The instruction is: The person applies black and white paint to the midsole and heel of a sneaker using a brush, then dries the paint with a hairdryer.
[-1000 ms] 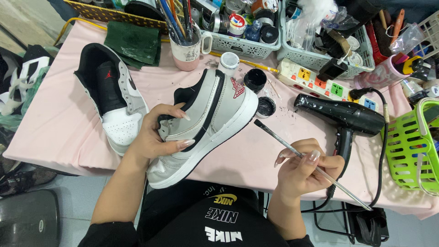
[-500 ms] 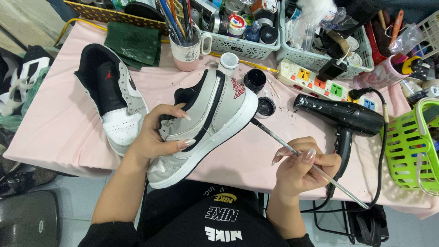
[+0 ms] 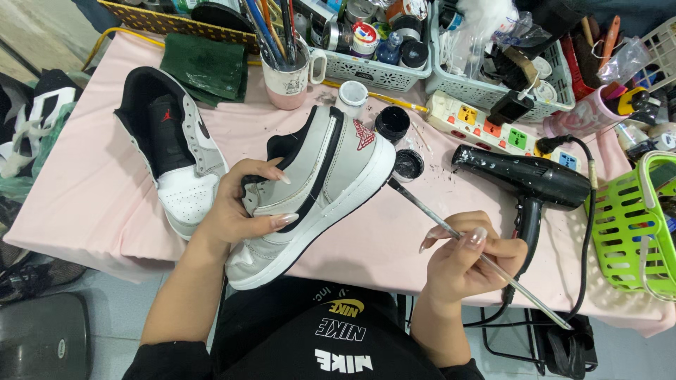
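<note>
My left hand (image 3: 243,207) grips a grey, white and black sneaker (image 3: 317,183), held tilted on its side over the table's front edge. My right hand (image 3: 468,260) holds a thin paintbrush (image 3: 486,260) with a long metal handle. The brush tip reaches up-left to the white sole near the sneaker's heel. Just beyond the heel stand a small open jar of black paint (image 3: 391,123) and its black lid (image 3: 408,165). A second matching sneaker (image 3: 172,151) lies flat on the pink tablecloth (image 3: 84,197) to the left.
A black hair dryer (image 3: 524,179) lies right of the brush, cord hanging off the edge. A power strip (image 3: 493,127), a mug of brushes (image 3: 285,70), a folded green cloth (image 3: 208,67), grey baskets (image 3: 373,67) of supplies and a green basket (image 3: 630,225) crowd the table's back and right side.
The brush tip has shifted slightly along the sole near the heel. The left hand and sneaker stay almost still.
</note>
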